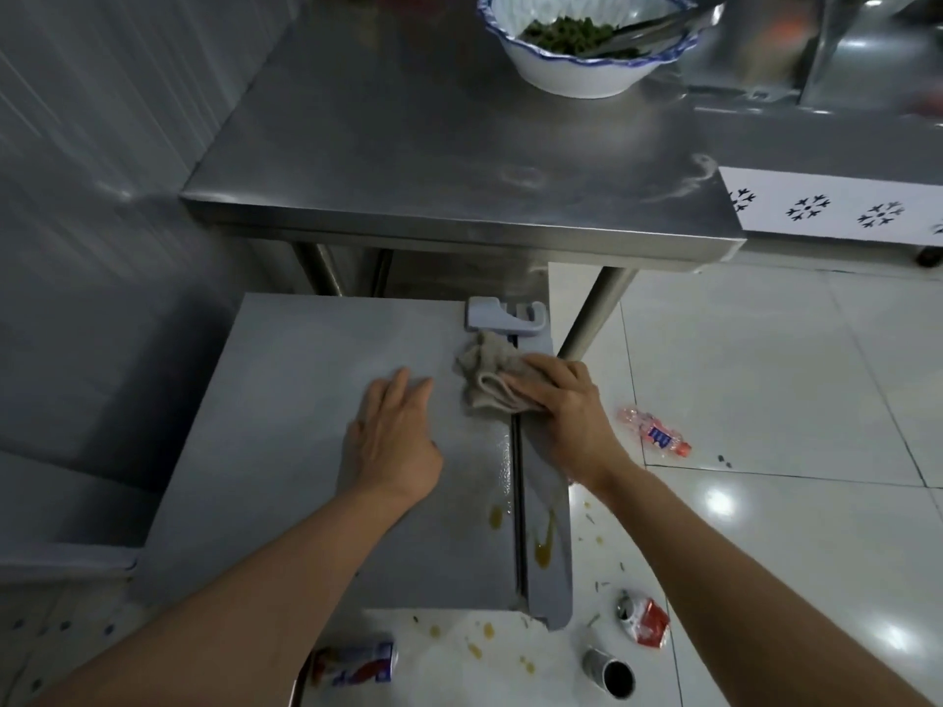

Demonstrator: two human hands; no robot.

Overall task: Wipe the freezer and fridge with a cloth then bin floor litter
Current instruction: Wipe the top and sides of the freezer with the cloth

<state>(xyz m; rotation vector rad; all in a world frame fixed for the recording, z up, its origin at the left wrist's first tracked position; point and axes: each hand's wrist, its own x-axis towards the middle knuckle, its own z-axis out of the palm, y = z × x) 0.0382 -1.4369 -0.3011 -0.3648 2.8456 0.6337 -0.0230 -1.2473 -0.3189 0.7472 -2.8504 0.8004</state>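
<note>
**Cloth on freezer lid, litter on floor**

Cloth (490, 382): beige, crumpled, lying on the grey freezer lid (316, 426) next to the lid seam, just below the white handle (505, 314). Right hand (566, 405) grips it, fingers curled over it. Left hand (393, 436) flat on the lid, fingers straight. Yellow-brown stains (543, 543) near the seam. Floor: crushed plastic bottle (655, 431), crushed red can (644, 618), open can (610, 673), another can (357, 663). Steel table (459, 160) behind holds a bowl (587, 68) of greens.
</note>
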